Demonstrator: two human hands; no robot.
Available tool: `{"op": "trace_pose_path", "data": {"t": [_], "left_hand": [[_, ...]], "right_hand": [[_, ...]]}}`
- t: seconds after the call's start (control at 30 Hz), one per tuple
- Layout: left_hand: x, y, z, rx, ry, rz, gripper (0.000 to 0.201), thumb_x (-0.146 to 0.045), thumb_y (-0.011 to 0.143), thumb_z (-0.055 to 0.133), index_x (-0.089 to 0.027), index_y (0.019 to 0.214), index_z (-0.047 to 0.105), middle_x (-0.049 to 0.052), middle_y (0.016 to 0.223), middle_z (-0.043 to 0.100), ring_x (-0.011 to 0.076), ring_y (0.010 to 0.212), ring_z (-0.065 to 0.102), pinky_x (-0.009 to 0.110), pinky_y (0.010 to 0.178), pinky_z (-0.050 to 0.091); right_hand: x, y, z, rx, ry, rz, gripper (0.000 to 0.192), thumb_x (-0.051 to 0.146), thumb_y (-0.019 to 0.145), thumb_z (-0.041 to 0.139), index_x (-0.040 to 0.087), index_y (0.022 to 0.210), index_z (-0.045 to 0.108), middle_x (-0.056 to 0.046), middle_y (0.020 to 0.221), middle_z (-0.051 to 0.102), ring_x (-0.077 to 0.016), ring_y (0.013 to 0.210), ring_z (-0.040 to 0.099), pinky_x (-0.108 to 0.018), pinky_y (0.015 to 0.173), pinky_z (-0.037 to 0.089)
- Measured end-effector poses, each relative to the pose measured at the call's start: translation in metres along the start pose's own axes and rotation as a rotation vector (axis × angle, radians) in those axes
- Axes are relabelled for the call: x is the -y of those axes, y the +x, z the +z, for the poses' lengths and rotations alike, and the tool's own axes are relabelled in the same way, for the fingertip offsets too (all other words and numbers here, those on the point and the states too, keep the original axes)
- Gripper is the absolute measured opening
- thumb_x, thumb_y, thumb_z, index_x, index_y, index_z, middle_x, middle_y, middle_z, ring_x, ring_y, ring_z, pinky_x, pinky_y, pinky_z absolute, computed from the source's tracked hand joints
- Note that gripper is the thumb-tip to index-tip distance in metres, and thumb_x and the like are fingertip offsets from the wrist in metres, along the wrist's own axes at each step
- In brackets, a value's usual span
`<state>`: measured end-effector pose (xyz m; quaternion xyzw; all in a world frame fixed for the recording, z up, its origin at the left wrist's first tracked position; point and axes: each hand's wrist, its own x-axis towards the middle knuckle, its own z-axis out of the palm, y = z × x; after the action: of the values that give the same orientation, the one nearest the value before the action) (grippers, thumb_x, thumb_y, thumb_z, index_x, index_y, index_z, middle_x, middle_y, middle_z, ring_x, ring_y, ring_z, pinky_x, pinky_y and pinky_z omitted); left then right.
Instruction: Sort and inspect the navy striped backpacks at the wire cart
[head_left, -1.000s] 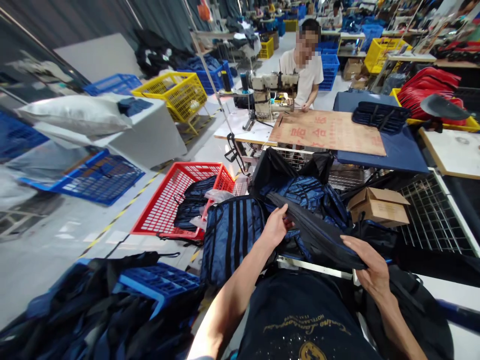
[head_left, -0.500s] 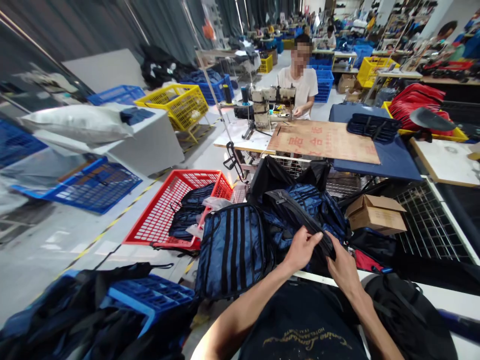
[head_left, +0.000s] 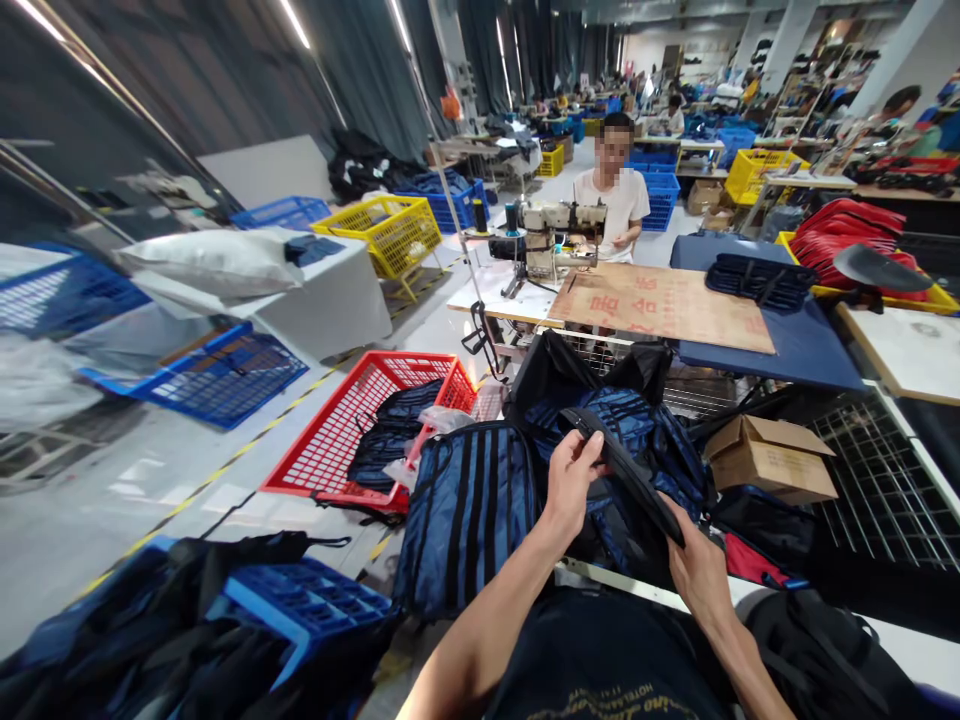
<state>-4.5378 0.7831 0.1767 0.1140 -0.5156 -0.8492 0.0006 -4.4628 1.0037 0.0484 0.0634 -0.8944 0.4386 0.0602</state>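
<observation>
A long black fabric strip (head_left: 636,482), which looks like a bag's zipper band, is stretched slantwise between my hands. My left hand (head_left: 570,478) pinches its upper part between thumb and fingers. Lower down, at its near end, my right hand (head_left: 697,562) is closed around it. Behind the strip, blue-patterned bag pieces (head_left: 630,408) lie in a black-lined wire bin (head_left: 551,365). To the left of my left hand is a blue backpack (head_left: 471,505) with black vertical straps, leaning at the bin's side.
A red basket (head_left: 319,440) with dark bags stands left. A cardboard box (head_left: 772,470) lies right in the wire bin. Ahead, a co-worker (head_left: 611,200) sits at a sewing machine (head_left: 559,232) behind a wooden board (head_left: 664,305). A blue crate (head_left: 307,605) is at lower left.
My hands have moved apart along the black strip, the left one up and leftward, the right one slightly down. The whole view has shifted a little.
</observation>
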Motion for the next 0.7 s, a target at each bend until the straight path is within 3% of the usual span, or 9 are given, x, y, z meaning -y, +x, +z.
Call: {"op": "trace_pose_path", "data": {"t": [0.2, 0.37, 0.43, 0.5, 0.57, 0.63, 0.7], "left_hand": [[0.019, -0.019, 0.005, 0.114, -0.073, -0.25, 0.047, -0.055, 0.078, 0.098, -0.018, 0.094, 0.074, 0.005, 0.093, 0.076, 0.0173, 0.082, 0.07, 0.031, 0.08, 0.058], [0.047, -0.042, 0.002, 0.344, 0.278, -0.191, 0.046, -0.057, 0.075, 0.097, -0.018, 0.085, 0.075, 0.004, 0.087, 0.074, 0.0222, 0.087, 0.067, 0.035, 0.087, 0.053], [0.05, -0.044, -0.002, 0.437, 0.379, -0.201, 0.046, -0.065, 0.086, 0.086, -0.019, 0.09, 0.078, 0.005, 0.093, 0.075, 0.0254, 0.093, 0.068, 0.039, 0.093, 0.053], [0.045, -0.041, -0.005, 0.436, 0.482, -0.134, 0.053, -0.071, 0.102, 0.063, -0.022, 0.098, 0.08, 0.007, 0.104, 0.076, 0.0288, 0.105, 0.068, 0.044, 0.105, 0.052], [0.037, -0.035, -0.006, 0.389, 0.59, -0.015, 0.063, -0.075, 0.107, 0.046, -0.023, 0.095, 0.079, 0.011, 0.119, 0.074, 0.0323, 0.118, 0.066, 0.048, 0.115, 0.048], [0.03, -0.031, -0.004, 0.39, 0.647, 0.049, 0.065, -0.078, 0.106, 0.045, -0.023, 0.095, 0.079, 0.013, 0.125, 0.072, 0.0348, 0.125, 0.064, 0.051, 0.122, 0.044], [0.027, -0.029, 0.0, 0.467, 0.647, 0.033, 0.063, -0.077, 0.106, 0.046, -0.024, 0.108, 0.079, 0.012, 0.112, 0.075, 0.0341, 0.118, 0.067, 0.054, 0.124, 0.043]], "right_hand": [[0.003, -0.006, 0.007, -0.006, 0.025, 0.03, 0.056, 0.022, 0.102, 0.045, 0.027, 0.155, 0.063, -0.008, 0.142, 0.079, -0.0277, 0.124, 0.081, -0.04, 0.096, 0.069], [0.015, 0.0, 0.008, 0.041, 0.114, 0.002, 0.063, 0.018, 0.097, 0.049, 0.027, 0.158, 0.062, -0.009, 0.148, 0.076, -0.0286, 0.131, 0.077, -0.044, 0.108, 0.066], [0.025, 0.006, 0.006, 0.101, 0.178, 0.028, 0.064, 0.018, 0.097, 0.05, 0.03, 0.159, 0.062, -0.008, 0.146, 0.077, -0.0291, 0.131, 0.077, -0.046, 0.11, 0.065], [0.034, 0.014, -0.002, 0.166, 0.265, 0.063, 0.067, 0.02, 0.096, 0.056, 0.033, 0.162, 0.06, -0.006, 0.152, 0.074, -0.0289, 0.142, 0.07, -0.049, 0.119, 0.059], [0.041, 0.019, -0.012, 0.225, 0.375, 0.097, 0.075, 0.026, 0.095, 0.068, 0.035, 0.167, 0.054, -0.005, 0.165, 0.063, -0.0287, 0.156, 0.057, -0.052, 0.129, 0.048], [0.044, 0.022, -0.021, 0.259, 0.49, 0.123, 0.081, 0.04, 0.096, 0.076, 0.033, 0.171, 0.048, -0.006, 0.175, 0.051, -0.0291, 0.164, 0.046, -0.054, 0.134, 0.039], [0.044, 0.023, -0.023, 0.193, 0.543, 0.188, 0.078, 0.057, 0.101, 0.071, 0.03, 0.17, 0.05, -0.008, 0.175, 0.05, -0.0298, 0.165, 0.044, -0.053, 0.135, 0.04]]}}
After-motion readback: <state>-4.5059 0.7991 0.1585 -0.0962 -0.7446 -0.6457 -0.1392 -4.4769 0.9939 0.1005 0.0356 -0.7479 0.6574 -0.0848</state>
